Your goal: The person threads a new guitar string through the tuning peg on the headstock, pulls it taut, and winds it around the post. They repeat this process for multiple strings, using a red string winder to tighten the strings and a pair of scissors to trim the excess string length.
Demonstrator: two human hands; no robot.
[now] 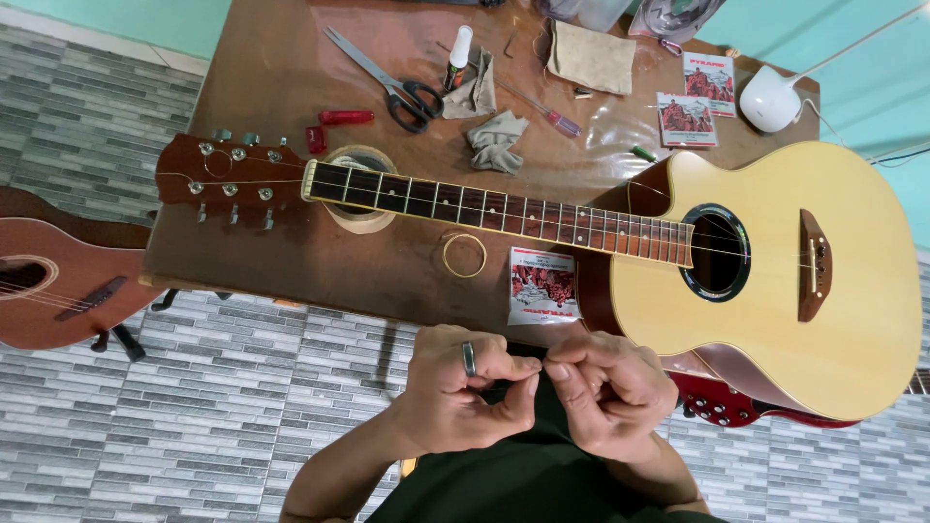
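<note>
Both hands raised just off the near edge of the surface (pixel 281 87), left hand (pixel 455 392) and right hand (pixel 605 392) curled nearly shut, fingertips pinched together on something too thin to make out, likely a guitar string. Apparently mid-restringing, with the acoustic guitar (pixel 775 271) lying across the surface, body over the right edge, string packet (pixel 542 286) and coiled string (pixel 465 255) near the front edge. Next, probably, careful threading at the bridge (pixel 814 264).

glossy wooden guitar (pixel 833 291), matt wooden table (pixel 262 77), metal scissors (pixel 373 70), cloth rag (pixel 496 140)
</note>
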